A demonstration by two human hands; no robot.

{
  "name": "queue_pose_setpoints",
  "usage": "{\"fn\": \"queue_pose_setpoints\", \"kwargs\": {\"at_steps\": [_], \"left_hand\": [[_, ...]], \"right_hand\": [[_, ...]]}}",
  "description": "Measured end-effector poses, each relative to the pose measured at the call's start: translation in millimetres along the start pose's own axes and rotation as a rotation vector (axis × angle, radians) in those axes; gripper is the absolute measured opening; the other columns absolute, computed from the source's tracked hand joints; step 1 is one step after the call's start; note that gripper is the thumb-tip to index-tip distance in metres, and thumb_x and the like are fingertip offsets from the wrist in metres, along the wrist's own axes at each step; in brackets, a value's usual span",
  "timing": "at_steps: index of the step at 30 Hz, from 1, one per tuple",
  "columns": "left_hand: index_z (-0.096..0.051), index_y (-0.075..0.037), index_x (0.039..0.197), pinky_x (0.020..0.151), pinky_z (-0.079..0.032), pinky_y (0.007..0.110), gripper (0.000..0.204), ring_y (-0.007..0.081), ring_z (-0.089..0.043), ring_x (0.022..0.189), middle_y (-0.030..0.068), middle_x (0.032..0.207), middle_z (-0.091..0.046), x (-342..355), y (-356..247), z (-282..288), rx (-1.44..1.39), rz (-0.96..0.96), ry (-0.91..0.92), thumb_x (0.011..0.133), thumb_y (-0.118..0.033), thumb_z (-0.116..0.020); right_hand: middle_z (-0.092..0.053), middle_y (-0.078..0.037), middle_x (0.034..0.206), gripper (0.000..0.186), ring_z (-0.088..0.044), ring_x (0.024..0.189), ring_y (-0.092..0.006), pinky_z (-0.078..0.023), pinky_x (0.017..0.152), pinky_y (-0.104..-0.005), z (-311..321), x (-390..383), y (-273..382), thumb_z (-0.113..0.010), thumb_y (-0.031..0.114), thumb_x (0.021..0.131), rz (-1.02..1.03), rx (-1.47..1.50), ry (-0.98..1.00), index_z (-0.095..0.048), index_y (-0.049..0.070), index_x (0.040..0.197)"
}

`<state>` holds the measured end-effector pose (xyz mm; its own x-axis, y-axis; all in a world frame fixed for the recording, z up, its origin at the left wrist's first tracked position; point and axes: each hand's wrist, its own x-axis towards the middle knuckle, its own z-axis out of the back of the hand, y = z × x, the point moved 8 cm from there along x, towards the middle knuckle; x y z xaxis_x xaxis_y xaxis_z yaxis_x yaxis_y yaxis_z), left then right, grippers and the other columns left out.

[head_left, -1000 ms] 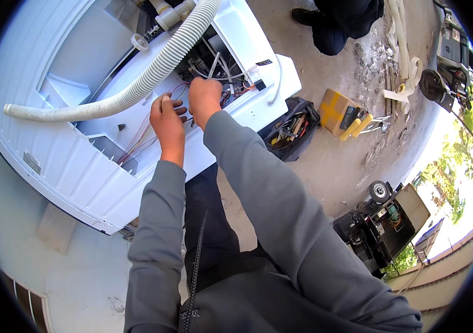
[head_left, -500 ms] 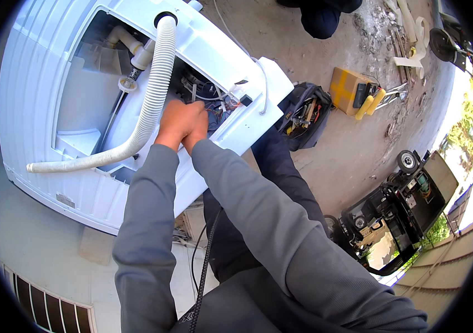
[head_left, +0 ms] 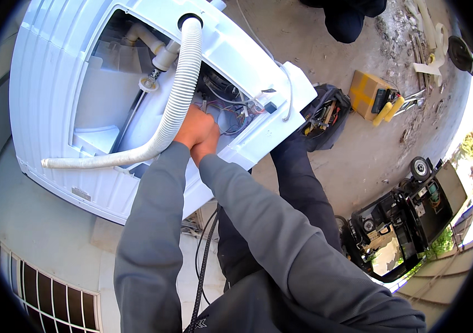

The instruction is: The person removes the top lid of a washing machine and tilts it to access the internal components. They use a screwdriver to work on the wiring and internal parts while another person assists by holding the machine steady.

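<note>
Both of my hands are together at the opened back of a white washing machine. My left hand is closed, its knuckles up, beside the ribbed drain hose. Against it, partly overlapped, my right hand is also closed. A small pale, narrow piece pokes up just past the fingers; what they grip is hidden by the hands. Beyond them, thin coloured wires run inside the opening near the machine's corner. A white pipe fitting shows in the larger part of the opening.
A dark tool bag full of tools stands on the dirt ground past the machine's corner. Further right are a taped cardboard box and a black vehicle. Another person's dark-clothed part shows at the top. A black cable hangs before me.
The whole view has shifted, so the machine and surroundings appear further right and slightly higher or lower. My hands stay together at the same spot in the opening, closed.
</note>
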<state>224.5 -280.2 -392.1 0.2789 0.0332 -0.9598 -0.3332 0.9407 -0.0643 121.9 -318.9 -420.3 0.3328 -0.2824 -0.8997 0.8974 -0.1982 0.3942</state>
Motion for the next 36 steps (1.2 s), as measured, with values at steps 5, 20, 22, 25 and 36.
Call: {"fn": "queue_pose_setpoints", "kwargs": {"at_steps": [5,20,22,25,36], "left_hand": [[-0.062,0.016,0.118,0.099,-0.050,0.045,0.053,0.0487,-0.065,0.109,0.0375,0.115,-0.066,4.2,10.7,-1.3,-0.061,0.008,-0.002,0.084,-0.025,-0.062],[-0.061,0.018,0.118,0.097,-0.050,0.043,0.057,0.0461,-0.067,0.110,0.0371,0.114,-0.067,4.4,29.9,-6.6,-0.228,0.043,-0.062,0.084,-0.028,-0.064],[-0.061,0.018,0.117,0.096,-0.051,0.043,0.057,0.0454,-0.067,0.109,0.0367,0.113,-0.067,4.2,31.6,-8.0,-0.245,0.046,-0.078,0.084,-0.028,-0.064],[-0.061,0.018,0.117,0.096,-0.051,0.043,0.057,0.0442,-0.067,0.108,0.0360,0.112,-0.068,4.2,34.6,-10.5,-0.285,0.054,-0.095,0.084,-0.028,-0.064],[-0.065,0.015,0.108,0.090,-0.052,0.041,0.050,0.0363,-0.069,0.099,0.0307,0.105,-0.071,7.4,41.1,-14.6,-0.396,0.072,-0.074,0.084,-0.028,-0.063]], "right_hand": [[-0.073,-0.023,0.101,0.029,-0.070,0.099,-0.0410,-0.054,0.081,-0.0454,1.6,-4.7,14.8,-0.073,0.022,0.084,0.083,-0.199,0.026,-0.068,-0.001,0.101],[-0.073,-0.023,0.100,0.028,-0.069,0.099,-0.0425,-0.055,0.082,-0.0465,1.8,-4.3,21.7,-0.075,0.023,0.082,0.239,-0.365,0.096,-0.070,0.000,0.098],[-0.073,-0.022,0.094,0.024,-0.069,0.092,-0.0422,-0.055,0.078,-0.0461,1.4,-4.8,22.2,-0.078,0.020,0.080,0.308,-0.354,0.044,-0.070,0.002,0.094],[-0.073,-0.021,0.095,0.023,-0.070,0.093,-0.0419,-0.056,0.078,-0.0457,-0.2,-1.2,18.7,-0.076,0.019,0.081,0.279,-0.375,0.070,-0.071,0.002,0.095],[-0.073,-0.024,0.103,0.028,-0.069,0.101,-0.0431,-0.056,0.084,-0.0461,8.6,-9.0,34.8,-0.073,0.021,0.084,0.157,-0.292,0.130,-0.070,0.000,0.103]]}}
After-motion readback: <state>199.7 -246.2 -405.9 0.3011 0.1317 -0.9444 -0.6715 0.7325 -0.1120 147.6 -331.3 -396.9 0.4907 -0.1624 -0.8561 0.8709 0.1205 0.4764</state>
